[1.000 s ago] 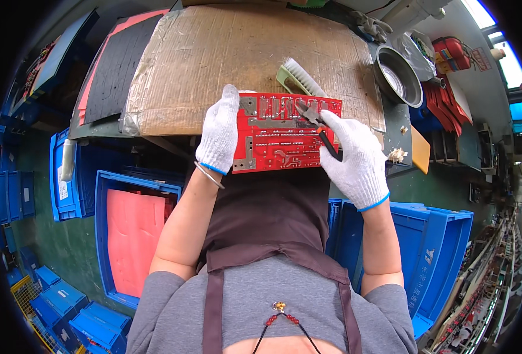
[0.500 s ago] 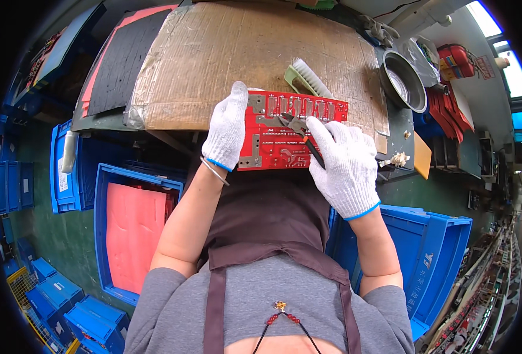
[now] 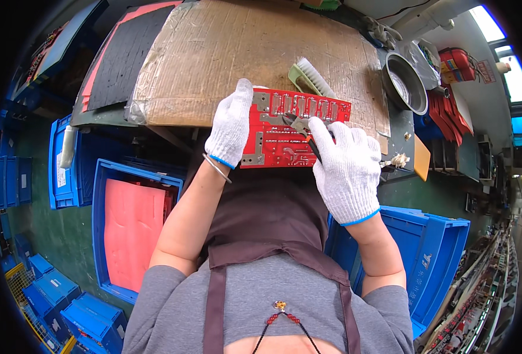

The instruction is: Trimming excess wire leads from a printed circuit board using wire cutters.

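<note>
A red circuit board (image 3: 281, 138) with silvery solder pads is held up near the front edge of the bench. Gripping its left end is my left hand (image 3: 231, 124), in a white knit glove, with the thumb along the board's edge. In my right hand (image 3: 348, 168), gloved alike, is a pair of cutting pliers (image 3: 299, 124) with black and orange handles. The pliers' jaws are at the board's solder side, near the row of pads; whether they close on a lead is too small to tell. A green-backed brush (image 3: 312, 79) with white bristles lies just behind the board.
Brown cardboard (image 3: 231, 47) covers the bench, with black sheets (image 3: 128, 59) at its left. A metal bowl (image 3: 404, 82) stands at the right. Blue crates flank me: one with a pink foam sheet (image 3: 132, 230) on the left, another crate (image 3: 420, 253) on the right.
Both hands, the board and the pliers have shifted very slightly to the right in the picture. The grips look the same.
</note>
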Demonstrator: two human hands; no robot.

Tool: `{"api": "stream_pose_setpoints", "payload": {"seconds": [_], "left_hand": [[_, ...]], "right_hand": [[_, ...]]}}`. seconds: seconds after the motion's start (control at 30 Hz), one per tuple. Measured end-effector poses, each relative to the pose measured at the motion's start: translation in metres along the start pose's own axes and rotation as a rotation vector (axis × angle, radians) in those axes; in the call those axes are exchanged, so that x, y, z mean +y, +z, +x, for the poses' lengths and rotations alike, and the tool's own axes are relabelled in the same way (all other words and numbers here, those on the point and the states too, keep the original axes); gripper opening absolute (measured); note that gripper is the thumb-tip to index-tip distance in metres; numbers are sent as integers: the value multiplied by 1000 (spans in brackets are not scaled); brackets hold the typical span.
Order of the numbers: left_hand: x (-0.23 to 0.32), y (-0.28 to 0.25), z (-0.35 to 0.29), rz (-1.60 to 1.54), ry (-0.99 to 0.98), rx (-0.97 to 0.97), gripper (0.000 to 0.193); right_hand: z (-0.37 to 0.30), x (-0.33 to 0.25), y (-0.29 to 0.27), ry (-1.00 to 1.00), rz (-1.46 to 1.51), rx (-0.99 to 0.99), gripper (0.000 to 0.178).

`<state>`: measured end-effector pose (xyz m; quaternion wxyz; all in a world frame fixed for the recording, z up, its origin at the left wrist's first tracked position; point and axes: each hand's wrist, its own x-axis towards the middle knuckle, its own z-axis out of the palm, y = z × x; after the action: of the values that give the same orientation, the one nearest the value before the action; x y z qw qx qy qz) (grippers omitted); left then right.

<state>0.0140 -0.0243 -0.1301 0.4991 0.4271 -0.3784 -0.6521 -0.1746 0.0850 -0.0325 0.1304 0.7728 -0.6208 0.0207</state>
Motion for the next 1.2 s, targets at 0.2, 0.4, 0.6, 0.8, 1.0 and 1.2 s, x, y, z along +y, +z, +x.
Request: {"api": "stream_pose_setpoints", "payload": {"seconds": [0.2, 0.4, 0.6, 0.8, 1.0, 1.2], "left_hand": [[0, 2, -1, -31, -4, 7, 61], [-1, 3, -2, -11, 38, -2, 59], [-2, 1, -2, -16, 35, -8, 59], [-2, 4, -2, -21, 61, 6, 57], [-5, 2, 1, -51, 30, -12, 56], [-10, -4, 4, -9, 41, -20, 58]], "right_hand": [[3, 1, -2, 8, 40, -48, 63], [2, 6, 12, 187, 506, -102, 50], [1, 0, 4, 31, 170, 58, 59], [3, -3, -2, -12, 21, 18, 62], [5, -8, -5, -3, 41, -121, 57], [-1, 3, 9, 196, 529, -19, 44]]}}
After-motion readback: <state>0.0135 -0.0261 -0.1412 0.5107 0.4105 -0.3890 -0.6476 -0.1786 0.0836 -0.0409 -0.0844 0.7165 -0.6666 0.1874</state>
